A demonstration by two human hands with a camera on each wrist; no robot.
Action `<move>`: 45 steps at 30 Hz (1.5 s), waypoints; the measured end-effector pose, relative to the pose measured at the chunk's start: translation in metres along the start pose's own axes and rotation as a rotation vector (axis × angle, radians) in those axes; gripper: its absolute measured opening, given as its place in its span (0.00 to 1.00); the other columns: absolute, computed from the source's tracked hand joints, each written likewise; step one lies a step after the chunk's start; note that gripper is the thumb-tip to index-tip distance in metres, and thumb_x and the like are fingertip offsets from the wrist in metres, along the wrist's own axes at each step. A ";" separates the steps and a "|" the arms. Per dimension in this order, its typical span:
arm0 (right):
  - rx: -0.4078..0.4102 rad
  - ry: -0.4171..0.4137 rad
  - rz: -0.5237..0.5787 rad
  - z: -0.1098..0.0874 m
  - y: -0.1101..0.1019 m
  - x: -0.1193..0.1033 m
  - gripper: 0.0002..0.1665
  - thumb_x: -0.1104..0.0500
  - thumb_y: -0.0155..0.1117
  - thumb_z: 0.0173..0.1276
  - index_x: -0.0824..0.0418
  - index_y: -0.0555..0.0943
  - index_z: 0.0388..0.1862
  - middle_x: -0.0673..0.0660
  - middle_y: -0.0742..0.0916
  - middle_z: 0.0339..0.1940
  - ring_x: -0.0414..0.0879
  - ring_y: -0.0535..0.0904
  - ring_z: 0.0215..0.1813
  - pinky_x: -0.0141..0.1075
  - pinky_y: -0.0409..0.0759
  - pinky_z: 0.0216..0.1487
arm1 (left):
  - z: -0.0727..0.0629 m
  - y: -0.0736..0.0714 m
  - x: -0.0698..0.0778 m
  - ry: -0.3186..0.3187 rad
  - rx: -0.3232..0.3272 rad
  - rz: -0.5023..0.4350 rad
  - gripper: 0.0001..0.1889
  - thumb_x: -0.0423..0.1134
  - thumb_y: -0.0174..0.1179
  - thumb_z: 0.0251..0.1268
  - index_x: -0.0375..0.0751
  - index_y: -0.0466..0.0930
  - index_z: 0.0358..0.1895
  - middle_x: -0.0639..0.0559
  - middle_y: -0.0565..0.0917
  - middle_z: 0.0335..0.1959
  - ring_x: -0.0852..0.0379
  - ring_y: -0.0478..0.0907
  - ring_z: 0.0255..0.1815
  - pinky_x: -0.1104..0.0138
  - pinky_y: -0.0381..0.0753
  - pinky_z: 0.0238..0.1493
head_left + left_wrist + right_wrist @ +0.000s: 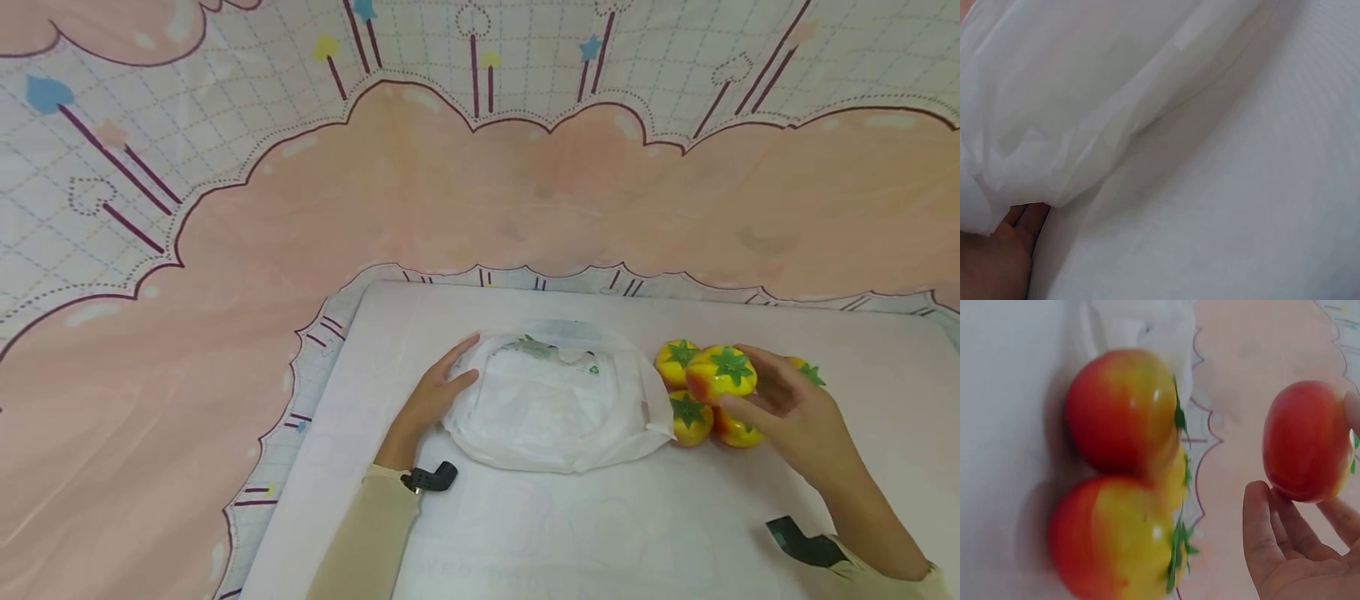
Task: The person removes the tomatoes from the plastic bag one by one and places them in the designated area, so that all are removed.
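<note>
A white plastic bag (547, 425) lies on the table, its top showing a rounded outline and a green print. At its left end, my left hand (429, 400) holds the side, thumb toward the top; in the left wrist view the fingers (1034, 222) pass beneath the plastic. My right hand (806, 417) grips a yellow-and-red tomato (712, 375) with a green star-shaped calyx, raised over several similar tomatoes (691, 421) right of the bag. The right wrist view shows the held tomato (1304, 444) between thumb and fingertips, apart from the tomatoes (1119, 412) below.
The white table (585, 533) carries everything. One more tomato (808, 371) shows partly behind the right hand. A peach-coloured patterned cloth (525, 200) spreads beyond the far and left table edges. Dark straps (806, 546) sit on both wrists.
</note>
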State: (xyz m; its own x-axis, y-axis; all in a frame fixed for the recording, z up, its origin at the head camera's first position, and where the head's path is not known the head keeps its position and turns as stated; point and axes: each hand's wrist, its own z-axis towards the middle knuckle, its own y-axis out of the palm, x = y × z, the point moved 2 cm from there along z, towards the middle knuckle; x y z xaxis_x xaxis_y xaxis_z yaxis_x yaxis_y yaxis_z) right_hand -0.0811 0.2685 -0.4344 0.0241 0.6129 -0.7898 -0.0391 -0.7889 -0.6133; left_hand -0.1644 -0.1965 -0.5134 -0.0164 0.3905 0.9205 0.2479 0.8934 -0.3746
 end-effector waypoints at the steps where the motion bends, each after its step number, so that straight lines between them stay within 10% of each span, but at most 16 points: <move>1: 0.005 -0.001 -0.007 -0.001 -0.003 0.003 0.45 0.47 0.70 0.70 0.50 0.62 0.81 0.68 0.73 0.73 0.52 0.75 0.72 0.09 0.73 0.47 | 0.000 0.000 0.000 0.001 -0.001 -0.003 0.29 0.47 0.58 0.75 0.75 0.65 0.75 0.68 0.59 0.81 0.55 0.48 0.85 0.45 0.44 0.84; 13: 0.109 0.008 -0.028 -0.011 -0.026 0.033 0.45 0.50 0.71 0.69 0.49 0.63 0.81 0.60 0.75 0.72 0.19 0.66 0.57 0.06 0.68 0.47 | 0.001 -0.001 -0.003 -0.023 0.009 0.020 0.29 0.48 0.58 0.75 0.79 0.65 0.74 0.71 0.60 0.80 0.56 0.48 0.85 0.45 0.45 0.84; 24: 0.156 0.074 -0.080 -0.020 -0.035 0.066 0.44 0.50 0.69 0.71 0.45 0.61 0.82 0.59 0.70 0.79 0.17 0.62 0.58 0.04 0.63 0.50 | 0.000 0.000 -0.001 -0.014 0.004 0.007 0.29 0.48 0.58 0.75 0.76 0.64 0.75 0.68 0.59 0.81 0.54 0.48 0.86 0.45 0.44 0.84; 33: 0.118 0.148 -0.129 -0.026 -0.039 0.084 0.45 0.49 0.64 0.75 0.54 0.55 0.84 0.74 0.64 0.79 0.66 0.59 0.79 0.06 0.61 0.53 | 0.000 0.001 0.000 -0.032 0.003 0.018 0.30 0.46 0.58 0.76 0.71 0.64 0.77 0.66 0.59 0.81 0.56 0.48 0.85 0.47 0.45 0.85; 37: 0.110 0.161 -0.123 -0.029 -0.040 0.094 0.45 0.50 0.64 0.75 0.50 0.55 0.84 0.72 0.64 0.80 0.61 0.61 0.78 0.09 0.63 0.58 | 0.000 0.001 0.003 -0.052 -0.007 0.021 0.30 0.44 0.57 0.77 0.66 0.62 0.79 0.64 0.57 0.83 0.55 0.46 0.86 0.49 0.43 0.85; 45: 0.061 0.258 -0.100 -0.032 -0.041 0.108 0.47 0.46 0.63 0.75 0.45 0.51 0.85 0.76 0.59 0.80 0.74 0.57 0.71 0.62 0.70 0.72 | -0.012 -0.002 0.034 -0.065 -0.032 0.005 0.31 0.42 0.56 0.77 0.59 0.62 0.79 0.58 0.57 0.83 0.52 0.46 0.86 0.48 0.43 0.85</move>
State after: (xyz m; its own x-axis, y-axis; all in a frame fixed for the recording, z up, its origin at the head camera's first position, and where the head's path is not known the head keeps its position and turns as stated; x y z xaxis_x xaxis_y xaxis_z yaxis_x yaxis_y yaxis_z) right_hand -0.0453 0.3658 -0.4944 0.2845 0.6496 -0.7050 -0.0835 -0.7159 -0.6932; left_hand -0.1536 -0.1874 -0.4799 -0.0776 0.4092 0.9091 0.2789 0.8844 -0.3743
